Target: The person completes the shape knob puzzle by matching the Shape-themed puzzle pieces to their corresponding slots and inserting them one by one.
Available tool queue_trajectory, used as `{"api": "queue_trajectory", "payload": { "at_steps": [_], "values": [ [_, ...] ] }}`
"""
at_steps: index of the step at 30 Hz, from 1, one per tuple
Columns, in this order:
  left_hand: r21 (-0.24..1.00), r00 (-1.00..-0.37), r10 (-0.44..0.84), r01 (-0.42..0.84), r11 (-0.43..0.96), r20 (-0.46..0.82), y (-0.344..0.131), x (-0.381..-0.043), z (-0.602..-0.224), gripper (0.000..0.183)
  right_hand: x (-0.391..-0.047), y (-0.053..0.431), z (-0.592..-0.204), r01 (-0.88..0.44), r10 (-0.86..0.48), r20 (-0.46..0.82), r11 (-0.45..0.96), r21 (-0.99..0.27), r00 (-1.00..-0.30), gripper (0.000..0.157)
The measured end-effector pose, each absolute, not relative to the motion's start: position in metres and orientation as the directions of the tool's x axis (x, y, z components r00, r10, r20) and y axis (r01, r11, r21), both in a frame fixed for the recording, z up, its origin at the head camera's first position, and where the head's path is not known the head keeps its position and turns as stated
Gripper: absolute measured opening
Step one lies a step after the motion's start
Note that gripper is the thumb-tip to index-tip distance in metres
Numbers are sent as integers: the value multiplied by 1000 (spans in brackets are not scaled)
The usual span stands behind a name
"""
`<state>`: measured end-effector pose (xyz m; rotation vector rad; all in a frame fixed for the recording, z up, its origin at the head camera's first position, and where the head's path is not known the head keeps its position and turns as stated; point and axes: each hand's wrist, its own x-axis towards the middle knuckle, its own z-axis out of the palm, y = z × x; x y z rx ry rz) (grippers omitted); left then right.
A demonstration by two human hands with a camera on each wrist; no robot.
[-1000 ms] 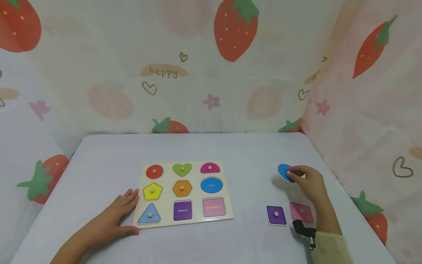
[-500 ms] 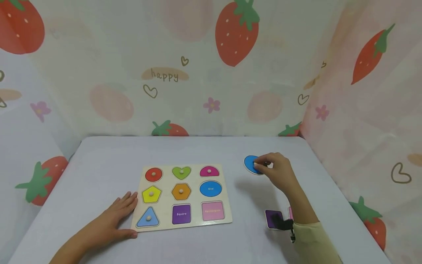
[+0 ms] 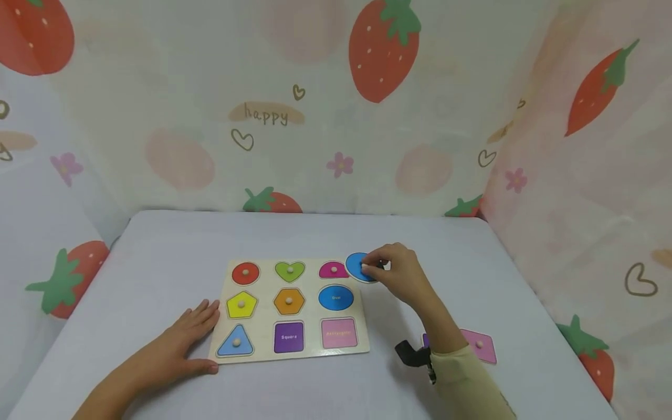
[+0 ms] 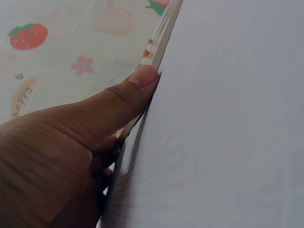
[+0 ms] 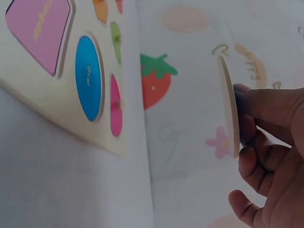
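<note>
A wooden shape puzzle board (image 3: 262, 349) lies on the white table, with pegged pieces in several of its places. Its blue oval recess (image 3: 336, 298), purple square recess (image 3: 289, 337) and pink rectangle recess (image 3: 338, 333) show bare printed bottoms. My right hand (image 3: 399, 271) pinches the knob of a blue oval puzzle piece (image 3: 356, 266), raised and overlapping the board's far right corner in the head view. In the right wrist view the oval piece (image 5: 230, 107) appears edge-on. My left hand (image 3: 181, 344) rests at the board's left edge, fingers straight, thumb (image 4: 145, 76) near the front corner.
A pink rectangle piece (image 3: 479, 345) lies on the table at the right. Beside it a purple square piece (image 3: 426, 339) is mostly hidden behind my right forearm. A strawberry-print cloth (image 3: 315, 146) hangs behind the table and along both sides.
My right hand has carried the blue oval piece leftward from the table's right side to the board's far right corner. My left hand stays at the board's edge.
</note>
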<state>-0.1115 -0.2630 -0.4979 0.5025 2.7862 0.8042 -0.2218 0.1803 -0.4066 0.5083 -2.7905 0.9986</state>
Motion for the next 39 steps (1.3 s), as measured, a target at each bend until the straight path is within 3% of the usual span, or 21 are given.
{"api": "queue_trajectory", "payload": {
  "at_steps": [12, 39],
  "values": [
    [546, -928, 356, 244, 801, -107, -262, -112, -499, 116, -221, 149, -432, -357, -311, 185, 710, -607, -932, 12],
    [532, -926, 359, 247, 810, -116, -262, -114, -501, 117, -228, 133, -475, -171, -278, -60, 730, -662, -959, 10]
  ]
}}
